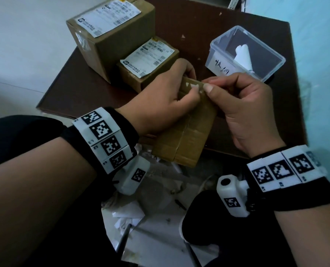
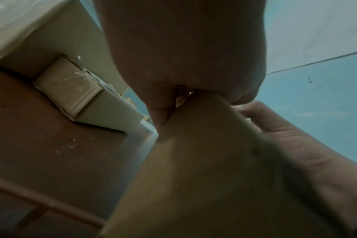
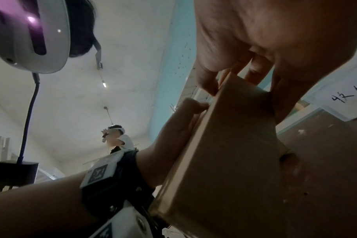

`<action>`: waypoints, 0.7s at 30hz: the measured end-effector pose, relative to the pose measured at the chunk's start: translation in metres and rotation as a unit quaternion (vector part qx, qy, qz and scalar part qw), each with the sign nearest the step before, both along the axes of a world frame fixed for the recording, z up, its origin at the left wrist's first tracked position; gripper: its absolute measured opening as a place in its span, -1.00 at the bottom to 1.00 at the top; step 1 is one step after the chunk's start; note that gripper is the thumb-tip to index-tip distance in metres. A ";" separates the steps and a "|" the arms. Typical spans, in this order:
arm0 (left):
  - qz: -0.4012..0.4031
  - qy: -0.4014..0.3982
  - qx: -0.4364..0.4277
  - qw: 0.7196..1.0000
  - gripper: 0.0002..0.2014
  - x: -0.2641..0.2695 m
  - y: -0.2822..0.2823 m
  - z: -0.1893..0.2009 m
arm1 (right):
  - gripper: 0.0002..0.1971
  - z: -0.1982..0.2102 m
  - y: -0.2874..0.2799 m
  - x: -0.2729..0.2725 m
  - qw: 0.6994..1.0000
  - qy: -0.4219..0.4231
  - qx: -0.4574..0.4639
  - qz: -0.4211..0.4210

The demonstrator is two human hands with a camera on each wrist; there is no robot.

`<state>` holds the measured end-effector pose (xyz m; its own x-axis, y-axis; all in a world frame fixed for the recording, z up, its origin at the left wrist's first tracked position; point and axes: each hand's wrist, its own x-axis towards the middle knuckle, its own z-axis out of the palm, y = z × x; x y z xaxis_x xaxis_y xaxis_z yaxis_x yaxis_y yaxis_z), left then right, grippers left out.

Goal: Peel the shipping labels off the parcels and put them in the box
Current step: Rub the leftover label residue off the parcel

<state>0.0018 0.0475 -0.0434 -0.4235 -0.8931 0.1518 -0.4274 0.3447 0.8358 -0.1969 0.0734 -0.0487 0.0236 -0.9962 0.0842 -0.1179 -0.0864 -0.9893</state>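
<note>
My left hand [image 1: 179, 87] grips a small brown parcel [image 1: 185, 132] tilted over the table's near edge, with the thumb on its top face. My right hand [image 1: 210, 85] pinches the parcel's far end, thumb beside white label scraps [image 1: 195, 86]. In the wrist views the parcel [image 2: 214, 161] [image 3: 224, 145] fills the frame, with right fingers [image 3: 214, 85] curled over its end. A large parcel [image 1: 110, 45] and a smaller parcel [image 1: 146, 74] each carry a whole white label [image 1: 110, 18] [image 1: 150, 56]. The clear plastic box [image 1: 218, 54] holds rolled white labels [image 1: 243, 54].
The dark brown table [image 1: 218, 26] ends just under my hands. Paper scraps and plastic wrap [image 1: 150, 189] litter the floor below. A light blue wall [image 1: 324, 54] runs along the right. Another person [image 3: 120, 136] stands far off.
</note>
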 end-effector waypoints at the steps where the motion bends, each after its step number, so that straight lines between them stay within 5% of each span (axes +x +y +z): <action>1: -0.003 -0.002 0.002 1.000 -0.86 0.000 0.000 -0.001 | -0.92 -0.001 0.000 0.000 1.000 0.001 0.002 -0.002; 21: 0.009 0.004 -0.016 1.000 -0.85 0.000 -0.003 -0.002 | -0.83 0.003 -0.001 0.000 0.999 -0.033 0.024 0.008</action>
<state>0.0022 0.0449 -0.0453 -0.4065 -0.8949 0.1843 -0.4263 0.3641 0.8281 -0.1969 0.0726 -0.0456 0.0358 -0.9986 0.0391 -0.0510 -0.0409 -0.9979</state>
